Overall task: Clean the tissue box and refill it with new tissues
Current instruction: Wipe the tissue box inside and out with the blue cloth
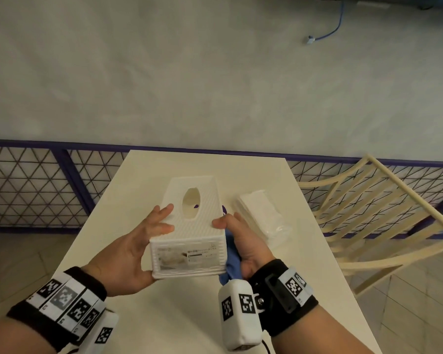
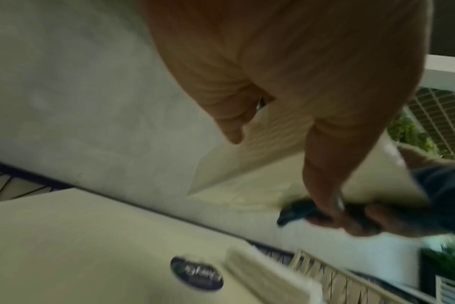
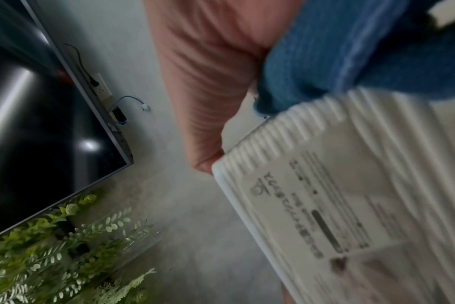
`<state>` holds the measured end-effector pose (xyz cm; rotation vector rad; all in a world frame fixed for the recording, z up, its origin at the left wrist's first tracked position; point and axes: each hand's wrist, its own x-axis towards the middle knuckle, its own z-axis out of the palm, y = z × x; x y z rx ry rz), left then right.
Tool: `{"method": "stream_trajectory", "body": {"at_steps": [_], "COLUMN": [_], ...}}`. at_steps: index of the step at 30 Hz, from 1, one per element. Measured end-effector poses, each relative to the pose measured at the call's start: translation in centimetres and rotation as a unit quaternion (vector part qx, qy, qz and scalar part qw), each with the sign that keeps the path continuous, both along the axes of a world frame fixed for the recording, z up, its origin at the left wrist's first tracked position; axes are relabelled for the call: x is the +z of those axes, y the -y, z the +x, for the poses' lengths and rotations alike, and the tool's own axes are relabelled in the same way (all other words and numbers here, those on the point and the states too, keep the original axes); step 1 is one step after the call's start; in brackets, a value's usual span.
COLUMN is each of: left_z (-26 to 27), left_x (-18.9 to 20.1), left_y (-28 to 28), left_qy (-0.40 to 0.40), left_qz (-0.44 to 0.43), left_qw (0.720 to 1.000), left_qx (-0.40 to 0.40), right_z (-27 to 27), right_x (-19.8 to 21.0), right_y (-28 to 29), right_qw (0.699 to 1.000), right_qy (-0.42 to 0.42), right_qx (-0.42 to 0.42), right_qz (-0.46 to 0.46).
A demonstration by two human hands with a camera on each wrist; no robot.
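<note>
A white ribbed tissue box [image 1: 192, 226] is held in the air over the table, its oval opening [image 1: 191, 200] facing up with no tissue showing in it. My left hand [image 1: 161, 218] grips its left side, thumb on top. My right hand [image 1: 230, 226] holds the right side, thumb tip on the top edge, with a blue cloth [image 1: 232, 261] squeezed between palm and box. The right wrist view shows the blue cloth [image 3: 338, 51] bunched against the box's ribbed, labelled end [image 3: 351, 195]. A clear-wrapped pack of white tissues [image 1: 261, 213] lies on the table to the right.
The narrow white table [image 1: 177, 315] ends at a purple mesh railing [image 1: 36, 185]. A cream slatted chair [image 1: 381, 213] stands at the right. A dark round sticker [image 2: 196, 275] lies on the tabletop under the box. A TV [image 3: 39, 133] and green plants [image 3: 65, 246] are beyond.
</note>
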<state>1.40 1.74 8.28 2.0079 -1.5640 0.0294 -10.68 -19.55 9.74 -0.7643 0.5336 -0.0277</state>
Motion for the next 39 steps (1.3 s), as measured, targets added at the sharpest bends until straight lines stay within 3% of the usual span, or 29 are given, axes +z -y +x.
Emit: {"method": "stream_trajectory", "body": {"at_steps": [4,6,8,13,16,21,23,26,28,30,33,35,39], "left_z": [-2.5,-4.4,-5.8,-4.7,-3.7,-0.7,-0.4,-0.6,-0.8,-0.7,-0.6,-0.5,-0.6], "left_x": [2.2,2.0,0.8,1.1,2.0,2.5,3.1,3.8,4.2,4.1,3.5,3.1,2.5], "left_y": [0.7,2.1,3.7,4.3,3.2,1.0,0.9,1.7,2.5,3.0,2.7,2.0,1.1], "left_qy": [0.109,0.183,0.207,0.137,0.031,-0.104,-0.147,-0.188,-0.207,-0.209,-0.230,-0.243,-0.269], "left_qz": [0.063,0.065,0.051,-0.056,-0.078,-0.113,-0.117,-0.106,-0.112,-0.121,-0.133,-0.144,-0.147], "left_qw": [0.982,0.966,0.958,0.952,0.952,0.937,0.938,0.931,0.926,0.928,0.925,0.919,0.912], "left_qx": [0.144,0.172,0.191,0.267,0.295,0.313,0.292,0.294,0.297,0.284,0.270,0.276,0.274], "right_z": [0.5,0.9,1.1,0.7,-0.8,-2.3,-2.0,-1.2,-0.5,0.1,0.5,1.0,1.8], "right_x": [-0.2,0.3,1.1,1.5,1.1,1.7,2.8,4.5,4.7,4.0,2.7,2.2,1.8], "right_y": [-0.2,-0.8,-1.6,-2.6,-1.8,0.5,0.3,-1.4,-3.4,-5.6,-6.0,-3.4,1.8], "right_qw": [0.997,0.994,0.994,0.992,0.990,0.969,0.945,0.885,0.818,0.729,0.626,0.620,0.671], "right_qy": [-0.014,-0.003,0.016,0.050,0.039,0.002,0.025,0.073,0.061,0.061,0.063,0.034,-0.035], "right_qx": [-0.077,-0.106,-0.104,-0.087,-0.087,-0.168,-0.186,-0.171,-0.093,0.002,0.051,0.024,-0.033], "right_qz": [0.010,0.007,-0.014,-0.078,-0.106,-0.182,-0.269,-0.427,-0.565,-0.682,-0.776,-0.784,-0.740]}}
